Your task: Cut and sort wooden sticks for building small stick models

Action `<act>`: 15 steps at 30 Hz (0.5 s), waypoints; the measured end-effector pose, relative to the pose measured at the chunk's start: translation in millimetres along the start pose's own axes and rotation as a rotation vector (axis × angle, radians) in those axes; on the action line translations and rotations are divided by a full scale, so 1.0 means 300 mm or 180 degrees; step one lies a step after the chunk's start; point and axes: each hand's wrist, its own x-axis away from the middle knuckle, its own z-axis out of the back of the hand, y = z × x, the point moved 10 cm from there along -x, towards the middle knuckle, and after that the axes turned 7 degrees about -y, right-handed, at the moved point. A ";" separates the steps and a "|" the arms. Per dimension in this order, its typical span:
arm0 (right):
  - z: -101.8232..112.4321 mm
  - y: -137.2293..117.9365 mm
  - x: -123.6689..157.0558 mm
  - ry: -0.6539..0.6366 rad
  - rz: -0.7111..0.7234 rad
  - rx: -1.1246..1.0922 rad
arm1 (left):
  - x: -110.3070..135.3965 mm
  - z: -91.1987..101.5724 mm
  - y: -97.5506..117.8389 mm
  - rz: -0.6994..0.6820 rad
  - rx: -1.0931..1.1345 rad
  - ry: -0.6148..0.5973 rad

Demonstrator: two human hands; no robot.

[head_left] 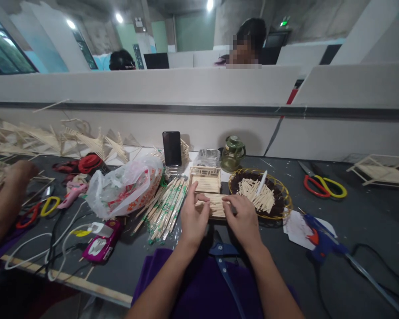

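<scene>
Two hands at opposite ends of a stick panel

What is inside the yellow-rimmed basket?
Inside the basket are short sticks and a slim white object. The sticks cover whatever is beneath them, so that cannot be seen.

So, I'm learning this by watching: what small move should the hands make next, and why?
Probably a gentle press inward to even up the edges: the left hand and right hand are at opposite ends of the panel of parallel sticks, and the glue gun lies off to the right, in neither hand.
</scene>
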 end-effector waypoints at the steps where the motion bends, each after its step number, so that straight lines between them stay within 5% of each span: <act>1: 0.005 0.020 0.002 -0.0014 -0.0165 -0.0351 | 0.002 0.009 0.003 0.0070 0.0224 0.0073; 7: -0.056 0.012 0.012 -0.0758 -0.0693 -0.2106 | 0.034 0.018 0.017 0.0332 0.0998 0.0236; 11: -0.005 -0.026 0.014 -0.0738 -0.0568 -0.2091 | 0.057 0.000 0.039 0.0319 0.0748 -0.0106; 15: 0.068 -0.104 0.034 -0.0860 -0.0029 -0.1299 | 0.076 -0.025 0.134 -0.0256 -0.0203 -0.0771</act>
